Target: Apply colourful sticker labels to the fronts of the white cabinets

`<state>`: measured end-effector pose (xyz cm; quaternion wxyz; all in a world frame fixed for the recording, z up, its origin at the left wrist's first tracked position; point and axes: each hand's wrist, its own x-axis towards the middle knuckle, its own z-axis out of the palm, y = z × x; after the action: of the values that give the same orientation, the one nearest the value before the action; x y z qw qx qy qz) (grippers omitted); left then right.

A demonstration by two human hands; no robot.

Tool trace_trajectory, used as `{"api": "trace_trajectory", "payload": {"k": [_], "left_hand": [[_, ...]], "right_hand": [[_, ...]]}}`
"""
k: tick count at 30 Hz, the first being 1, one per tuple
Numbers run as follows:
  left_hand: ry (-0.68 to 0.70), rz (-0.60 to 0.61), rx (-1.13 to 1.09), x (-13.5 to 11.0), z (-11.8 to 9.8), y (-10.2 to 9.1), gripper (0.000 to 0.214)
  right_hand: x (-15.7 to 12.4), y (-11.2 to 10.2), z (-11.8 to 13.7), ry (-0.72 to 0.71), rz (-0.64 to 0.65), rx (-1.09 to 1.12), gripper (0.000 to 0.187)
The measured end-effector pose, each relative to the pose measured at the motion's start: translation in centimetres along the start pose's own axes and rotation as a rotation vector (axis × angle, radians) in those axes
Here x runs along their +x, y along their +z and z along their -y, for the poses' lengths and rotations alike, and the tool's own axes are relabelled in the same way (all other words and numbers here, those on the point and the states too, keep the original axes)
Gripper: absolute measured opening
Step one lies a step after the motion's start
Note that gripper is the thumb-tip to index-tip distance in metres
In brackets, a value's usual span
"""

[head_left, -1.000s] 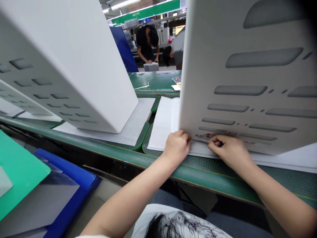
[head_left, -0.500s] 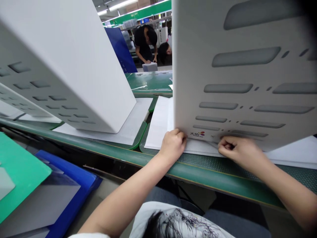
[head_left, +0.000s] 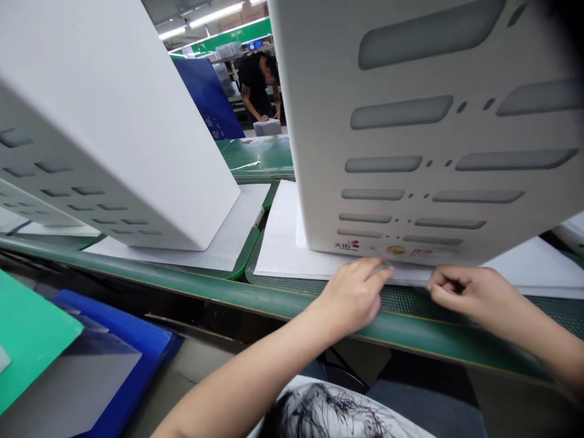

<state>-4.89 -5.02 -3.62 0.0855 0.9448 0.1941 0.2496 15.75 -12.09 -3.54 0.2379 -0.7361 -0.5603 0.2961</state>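
A tall white box [head_left: 410,121] with grey slot marks and small coloured logos stands on a white sheet [head_left: 283,249] on the green conveyor mat [head_left: 410,301]. My left hand [head_left: 353,295] lies in front of its lower edge, fingers stretched toward the sheet, holding nothing. My right hand [head_left: 469,295] is closed in a pinch at the front edge of the white sheet, just under the box's lower right part. What the pinch holds is too thin to name.
A second white box [head_left: 114,121] leans on its own sheet to the left. Green conveyor rail [head_left: 182,283] runs across. Blue and green boards [head_left: 68,340] lie lower left. Farther back a person [head_left: 258,85] bends over a small white box at another green table.
My left hand has left the box's lower left corner and moved right with fingers extended. My right hand slid right along the edge. The box sits further left in view.
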Motion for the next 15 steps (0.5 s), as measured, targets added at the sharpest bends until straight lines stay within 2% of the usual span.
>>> {"api": "trace_trajectory", "payload": {"k": [3,7,11,15], "left_hand": [[-0.031,0.046,0.021,0.7,-1.8,1.0,0.041],[0.041,0.104,0.006,1.4,-2.7,1.9,0.042],[0.085,0.159,0.006,2.0,-3.6,2.5,0.042],[0.097,0.149,-0.003,2.3,-4.2,3.1,0.041]], "right_hand": [[-1.4,-0.8,-1.2,0.069,0.079,0.079,0.033],[-3.8,-2.0,-2.6,0.179,0.134,0.199,0.034],[-5.4,-2.5,-2.8,0.301,0.097,0.305,0.041],[-6.1,-2.2,-3.1,0.273,0.049,0.357,0.043]]}}
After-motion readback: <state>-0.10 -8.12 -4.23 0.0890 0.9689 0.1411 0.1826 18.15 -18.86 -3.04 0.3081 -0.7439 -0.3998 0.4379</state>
